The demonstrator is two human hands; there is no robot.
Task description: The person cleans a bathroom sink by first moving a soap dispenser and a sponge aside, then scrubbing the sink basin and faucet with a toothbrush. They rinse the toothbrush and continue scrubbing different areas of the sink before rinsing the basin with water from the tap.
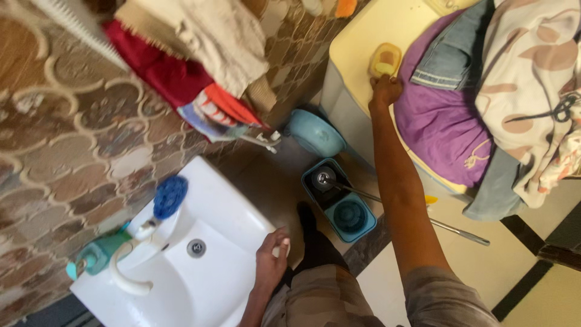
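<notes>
Your right hand [385,91] reaches far out, fingers curled against the yellow soap dish [385,60] on the washing machine lid [357,48], while your left hand [271,261] grips the white sink [224,206] rim; overreaching risks nudging the dish off the edge into the mop bucket [339,200].

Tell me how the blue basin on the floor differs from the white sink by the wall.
The blue basin is round and tipped on its edge against the cream cabinet; the white sink is squarish and mounted level. The basin is plain, while the sink has a drain, a tap and a blue scrubber on it. The left hand grips the sink's rim; no hand touches the basin. Both look empty.
</notes>
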